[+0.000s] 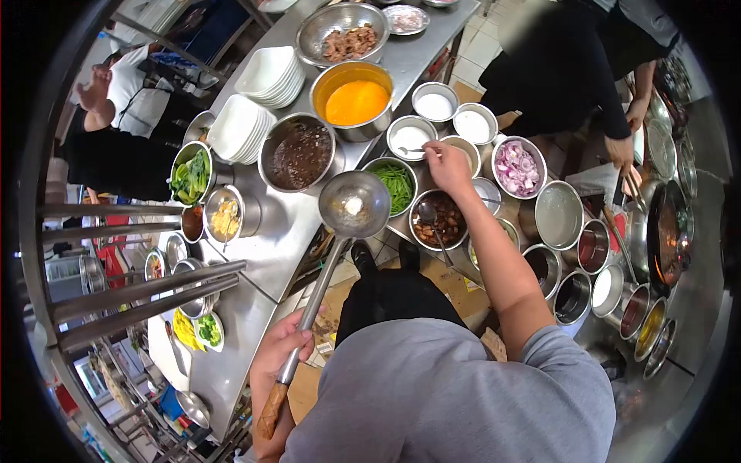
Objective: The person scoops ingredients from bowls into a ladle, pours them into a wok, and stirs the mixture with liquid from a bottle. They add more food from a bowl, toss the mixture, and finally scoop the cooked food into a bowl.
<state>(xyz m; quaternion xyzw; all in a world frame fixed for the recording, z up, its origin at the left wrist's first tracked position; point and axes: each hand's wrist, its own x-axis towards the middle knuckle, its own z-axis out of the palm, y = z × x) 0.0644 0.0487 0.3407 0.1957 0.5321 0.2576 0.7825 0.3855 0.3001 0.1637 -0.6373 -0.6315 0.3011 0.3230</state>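
Note:
My left hand (287, 343) is wrapped round the long handle of a metal ladle (332, 218) with a wooden grip end. A little white powder (353, 206) lies in the ladle's bowl, which hangs near a pot of dark sauce (297, 151). Farther right, my right hand (448, 163) is pinched on a small spoon (414, 150), over a metal container of white powder (403, 137). Close to that hand are a container of chopped greens (396, 185) and one of brown diced pieces (444, 224) with a spoon resting in it.
A pot of orange liquid (357, 103), stacked white dishes (270, 76) and a bowl of meat (350, 44) stand on the steel counter. Sliced onions (519, 166) and several containers fill the right side. A wok (668, 231) is at far right, near a co-worker's hands (622, 148).

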